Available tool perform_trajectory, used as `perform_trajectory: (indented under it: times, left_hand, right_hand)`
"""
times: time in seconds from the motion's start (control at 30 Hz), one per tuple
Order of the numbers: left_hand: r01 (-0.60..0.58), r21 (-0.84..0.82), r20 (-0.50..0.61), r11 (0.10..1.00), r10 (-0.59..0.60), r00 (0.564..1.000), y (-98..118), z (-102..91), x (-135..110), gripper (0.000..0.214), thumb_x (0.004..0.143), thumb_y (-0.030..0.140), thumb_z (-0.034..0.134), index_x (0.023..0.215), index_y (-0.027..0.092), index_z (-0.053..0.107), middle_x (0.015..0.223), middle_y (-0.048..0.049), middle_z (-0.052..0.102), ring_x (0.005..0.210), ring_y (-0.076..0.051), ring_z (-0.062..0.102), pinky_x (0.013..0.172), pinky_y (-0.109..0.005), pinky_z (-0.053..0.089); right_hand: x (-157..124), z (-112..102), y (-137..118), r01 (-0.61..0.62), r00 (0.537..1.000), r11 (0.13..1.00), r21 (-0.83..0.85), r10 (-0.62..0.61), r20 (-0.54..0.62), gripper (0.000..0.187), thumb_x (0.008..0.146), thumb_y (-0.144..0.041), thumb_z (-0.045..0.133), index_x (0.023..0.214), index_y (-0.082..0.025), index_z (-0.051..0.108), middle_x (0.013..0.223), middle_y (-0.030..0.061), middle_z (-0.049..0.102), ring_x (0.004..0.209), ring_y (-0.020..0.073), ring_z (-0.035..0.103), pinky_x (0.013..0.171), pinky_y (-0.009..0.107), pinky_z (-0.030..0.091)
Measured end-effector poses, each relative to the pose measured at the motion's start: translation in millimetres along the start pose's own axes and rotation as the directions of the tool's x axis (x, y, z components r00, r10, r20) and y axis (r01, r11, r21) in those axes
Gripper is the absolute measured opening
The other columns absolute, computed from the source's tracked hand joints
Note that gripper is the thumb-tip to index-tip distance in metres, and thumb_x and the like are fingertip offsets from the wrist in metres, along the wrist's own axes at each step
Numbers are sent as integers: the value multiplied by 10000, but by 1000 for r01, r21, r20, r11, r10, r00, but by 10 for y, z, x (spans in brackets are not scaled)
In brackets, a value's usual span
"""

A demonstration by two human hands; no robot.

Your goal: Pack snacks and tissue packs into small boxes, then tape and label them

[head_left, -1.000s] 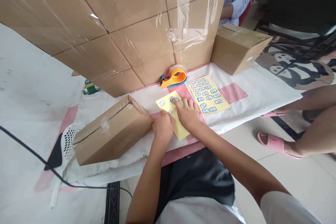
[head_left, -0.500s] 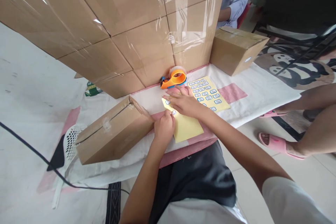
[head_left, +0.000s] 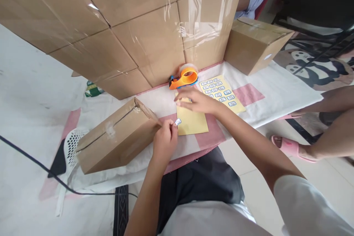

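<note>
Between the thumb and finger of my left hand [head_left: 166, 137] is a small white sticker with a blue edge [head_left: 178, 121]. It sits just off the left edge of a yellow backing sheet [head_left: 193, 123]. My right hand [head_left: 195, 100] hovers over or rests on the top of that sheet, fingers spread and slightly bent, covering part of it. Beside it lies a second yellow sheet full of stickers [head_left: 238, 107]. A closed cardboard box [head_left: 121, 136] stands left of my left hand. Behind my right hand is an orange tape dispenser [head_left: 189, 76].
Large taped cardboard boxes [head_left: 149, 44] form a wall at the back. Another box [head_left: 249, 44] with a white label stands at the right. A white fly swatter [head_left: 72, 147] and a black cable [head_left: 35, 160] are at the left. Another person's legs [head_left: 329, 127] show at the right.
My left hand has drawn the sticker off the yellow sheet and moved slightly left and down. My right hand has let go of the sheet's corner, and its fingers have spread.
</note>
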State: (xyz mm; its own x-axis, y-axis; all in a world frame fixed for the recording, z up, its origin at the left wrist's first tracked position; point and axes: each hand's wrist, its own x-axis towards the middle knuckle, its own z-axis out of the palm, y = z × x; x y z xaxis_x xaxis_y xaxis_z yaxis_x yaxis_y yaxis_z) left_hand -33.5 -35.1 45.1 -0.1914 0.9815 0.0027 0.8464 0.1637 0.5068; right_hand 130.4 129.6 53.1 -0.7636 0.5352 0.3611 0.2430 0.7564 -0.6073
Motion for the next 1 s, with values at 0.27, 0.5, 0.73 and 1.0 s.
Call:
perform_trajectory:
  times: [0.27,0.5,0.73,1.0]
  left_hand:
    - [-5,-86,-13,996,4,1000,-3,-218,-238,200,1008,377,401,968,241,543,789,0,697,718,-182,668,640,-266,418]
    - [41,323,-515,946,140,845,-305,-767,-390,568,930,568,586,1363,201,576,1350,-162,681,1312,-336,616,1111,-468,464]
    - [-20,527,-188,849,139,972,-793,-1157,-183,801,935,642,524,1613,243,372,1653,-71,442,1556,-347,364,1275,-540,273]
    - [-42,516,-199,855,168,965,-850,-1121,-250,857,945,761,427,1629,249,353,1648,-82,444,1548,-378,375,1245,-613,307]
  right_hand:
    - [-285,206,-488,99,994,980,172,-105,27,178,1013,-174,549,891,-197,677,874,14,706,844,171,630,939,365,395]
    - [91,164,-406,63,998,978,201,-61,-16,162,1017,-175,468,918,-196,595,884,27,644,814,175,579,762,291,405]
    - [589,445,-394,206,962,945,255,-243,124,168,1011,-140,408,944,-191,553,959,35,600,868,173,551,774,283,387]
    - [566,810,-348,203,968,974,101,-215,128,180,1036,-162,425,1018,-218,595,1021,35,627,915,199,577,765,294,379]
